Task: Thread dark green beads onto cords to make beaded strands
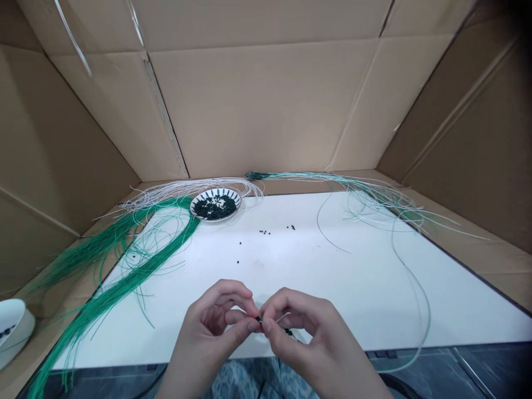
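Note:
Near the front edge of the white board, my left hand (224, 318) and my right hand (297, 324) meet with their fingertips pinched together. Between the fingertips shows a tiny dark green piece (259, 319), mostly covered, so its exact kind is not clear. A thin pale strand shows by the right fingers. Under my right palm some small black bits (288, 332) are partly visible; whether they are held or lying there I cannot tell.
A patterned dish (239, 207) of small black pieces stands at the back. Green strands (137, 274) spread left, white strands (187, 188) behind them. A bundle of pale green strands (316, 176) lies back right. Loose black bits (264, 232) dot the white board (353, 293). A white bowl (25, 321) sits left; cardboard walls (266, 105) surround.

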`<state>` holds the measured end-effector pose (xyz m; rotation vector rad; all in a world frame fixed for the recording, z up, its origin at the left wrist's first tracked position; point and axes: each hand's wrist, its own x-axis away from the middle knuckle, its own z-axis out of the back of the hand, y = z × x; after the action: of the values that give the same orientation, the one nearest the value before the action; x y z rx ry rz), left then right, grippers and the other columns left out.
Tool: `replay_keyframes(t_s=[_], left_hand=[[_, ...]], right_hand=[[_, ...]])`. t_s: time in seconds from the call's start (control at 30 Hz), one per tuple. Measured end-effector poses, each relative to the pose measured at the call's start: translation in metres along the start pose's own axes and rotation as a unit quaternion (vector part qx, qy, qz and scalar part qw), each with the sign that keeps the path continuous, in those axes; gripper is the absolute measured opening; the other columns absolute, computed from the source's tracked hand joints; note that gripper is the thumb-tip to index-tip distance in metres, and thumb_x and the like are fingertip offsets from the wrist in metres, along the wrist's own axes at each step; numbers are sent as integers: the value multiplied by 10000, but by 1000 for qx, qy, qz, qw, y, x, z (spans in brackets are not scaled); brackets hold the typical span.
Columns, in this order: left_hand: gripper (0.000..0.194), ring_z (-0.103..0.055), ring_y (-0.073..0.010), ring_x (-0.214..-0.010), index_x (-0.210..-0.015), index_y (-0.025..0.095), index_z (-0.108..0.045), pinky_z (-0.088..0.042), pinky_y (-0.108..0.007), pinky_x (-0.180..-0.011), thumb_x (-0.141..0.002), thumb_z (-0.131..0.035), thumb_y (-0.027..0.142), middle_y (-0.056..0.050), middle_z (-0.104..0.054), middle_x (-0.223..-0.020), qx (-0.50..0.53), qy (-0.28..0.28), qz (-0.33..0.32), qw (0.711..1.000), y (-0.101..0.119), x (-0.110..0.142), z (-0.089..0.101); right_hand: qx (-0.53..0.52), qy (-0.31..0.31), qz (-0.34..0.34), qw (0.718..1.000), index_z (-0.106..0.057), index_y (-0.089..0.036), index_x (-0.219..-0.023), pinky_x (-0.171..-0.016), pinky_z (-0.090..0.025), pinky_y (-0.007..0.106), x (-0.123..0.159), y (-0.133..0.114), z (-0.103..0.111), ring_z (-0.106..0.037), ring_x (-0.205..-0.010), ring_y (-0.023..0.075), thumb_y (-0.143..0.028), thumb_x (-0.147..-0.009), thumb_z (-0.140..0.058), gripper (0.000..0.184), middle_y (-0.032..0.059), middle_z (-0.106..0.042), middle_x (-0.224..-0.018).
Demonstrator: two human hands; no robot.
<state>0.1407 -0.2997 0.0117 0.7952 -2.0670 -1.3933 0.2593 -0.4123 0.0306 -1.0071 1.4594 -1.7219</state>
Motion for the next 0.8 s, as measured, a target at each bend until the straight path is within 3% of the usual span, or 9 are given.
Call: replay_keyframes(t_s=[0.33, 0.8], left_hand=[[328, -695, -91, -581, -816, 188, -800, -553, -157, -616, -613, -1015, 329, 14, -766, -681, 21, -28, 31, 999, -3, -6, 6], [371, -679, -101, -581, -814, 172, -774, -531, -167, -581, -592, -1028, 328, 12, -748, -660, 90, -24, 15, 996, -8, -9, 5]], right_hand=[[-17, -6, 25, 1000, -620, -194, -711, -711, -509, 262, -7, 6, 0, -610, -673, 162, -263, -766, -662, 98, 7, -673, -691], [23, -16, 42, 999, -624, -194, -724, -735, -534, 261, -7, -6, -3, -649, -712, 169, -258, -783, -608, 88, 17, -682, -724]])
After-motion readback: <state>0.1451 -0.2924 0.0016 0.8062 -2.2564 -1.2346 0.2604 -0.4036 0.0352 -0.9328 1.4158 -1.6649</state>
